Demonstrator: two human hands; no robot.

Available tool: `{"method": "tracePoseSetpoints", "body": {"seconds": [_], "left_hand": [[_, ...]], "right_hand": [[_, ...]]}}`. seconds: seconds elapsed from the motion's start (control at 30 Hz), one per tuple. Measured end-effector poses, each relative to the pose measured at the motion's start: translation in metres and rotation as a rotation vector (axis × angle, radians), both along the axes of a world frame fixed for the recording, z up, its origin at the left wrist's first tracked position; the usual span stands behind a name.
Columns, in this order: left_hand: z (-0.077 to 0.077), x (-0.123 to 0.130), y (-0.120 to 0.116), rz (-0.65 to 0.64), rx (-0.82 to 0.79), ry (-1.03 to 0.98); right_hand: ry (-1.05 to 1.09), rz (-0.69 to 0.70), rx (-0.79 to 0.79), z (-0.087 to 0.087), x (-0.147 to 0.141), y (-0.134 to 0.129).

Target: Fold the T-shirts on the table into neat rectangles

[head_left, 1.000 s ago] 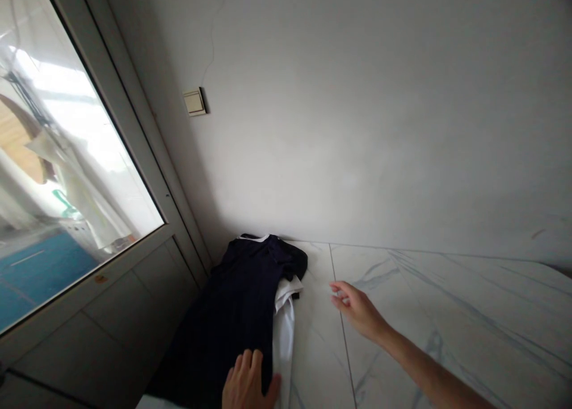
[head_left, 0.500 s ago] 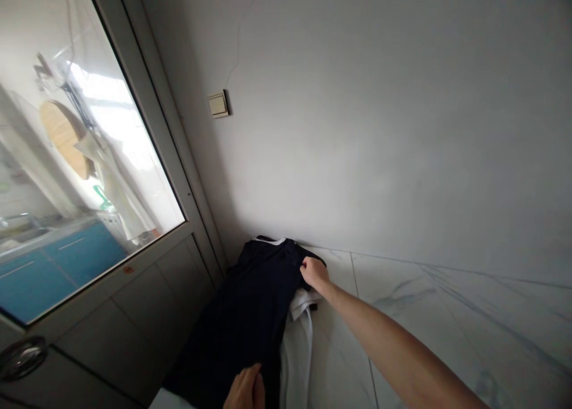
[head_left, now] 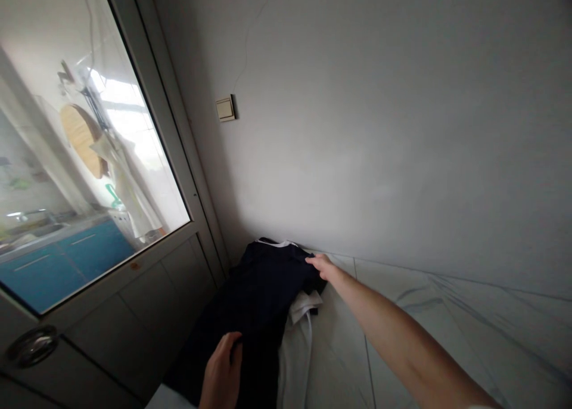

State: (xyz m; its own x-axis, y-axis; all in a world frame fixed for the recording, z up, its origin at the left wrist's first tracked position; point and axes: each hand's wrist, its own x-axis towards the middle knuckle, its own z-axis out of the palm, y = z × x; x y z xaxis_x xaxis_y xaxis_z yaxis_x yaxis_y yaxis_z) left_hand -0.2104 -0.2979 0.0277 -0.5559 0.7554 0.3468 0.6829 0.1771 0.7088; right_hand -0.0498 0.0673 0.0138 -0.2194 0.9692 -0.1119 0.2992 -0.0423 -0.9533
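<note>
A dark navy shirt (head_left: 263,290) with a white-edged neckline lies spread on the floor in the corner, its neck against the wall. My right hand (head_left: 320,265) is closed on the shirt's edge near the right shoulder, arm stretched out. Closer in, my left hand (head_left: 222,364) has its fingers curled on the cloth, and a fold of navy fabric runs from its fingertips toward the right side. A white and pale grey cloth (head_left: 295,352) sticks out from under the shirt on the right.
A grey framed door (head_left: 165,278) with a glass pane and a round metal handle (head_left: 32,346) borders the left side. Behind the glass are blue cabinets (head_left: 67,257). A light switch (head_left: 226,108) is on the grey wall. White marbled tiles (head_left: 402,296) cover the floor at right.
My left hand has moved up and to the left over the shirt, and a fold of fabric shows by it. My right hand stays at the shoulder, its fingers straighter. The view has shifted slightly.
</note>
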Motion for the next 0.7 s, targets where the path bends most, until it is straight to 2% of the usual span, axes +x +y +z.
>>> {"method": "tracePoseSetpoints", "body": {"seconds": [0.1,0.2,0.27,0.33,0.43,0.57,0.7], "left_hand": [[0.05,0.015,0.009,-0.066,0.067,0.084],[0.096,0.063,0.017,-0.199,0.094,0.134],[0.115,0.107,0.021,-0.315,0.087,0.146],[0.122,0.154,0.025,-0.463,0.063,0.163],[0.109,0.224,0.033,-0.682,0.009,0.208],[0.067,0.314,0.05,-0.893,-0.106,0.25],[0.027,0.39,0.063,-1.052,-0.181,0.311]], "right_hand": [[-0.09,-0.189,0.123,0.026,0.025,0.026],[-0.134,-0.294,0.241,0.053,0.063,0.053],[-0.153,-0.311,0.297,0.064,0.098,0.065],[-0.169,-0.316,0.334,0.065,0.142,0.069],[-0.19,-0.336,0.354,0.048,0.22,0.063],[-0.21,-0.368,0.314,0.008,0.327,0.035],[-0.239,-0.443,0.289,-0.026,0.415,0.006]]}}
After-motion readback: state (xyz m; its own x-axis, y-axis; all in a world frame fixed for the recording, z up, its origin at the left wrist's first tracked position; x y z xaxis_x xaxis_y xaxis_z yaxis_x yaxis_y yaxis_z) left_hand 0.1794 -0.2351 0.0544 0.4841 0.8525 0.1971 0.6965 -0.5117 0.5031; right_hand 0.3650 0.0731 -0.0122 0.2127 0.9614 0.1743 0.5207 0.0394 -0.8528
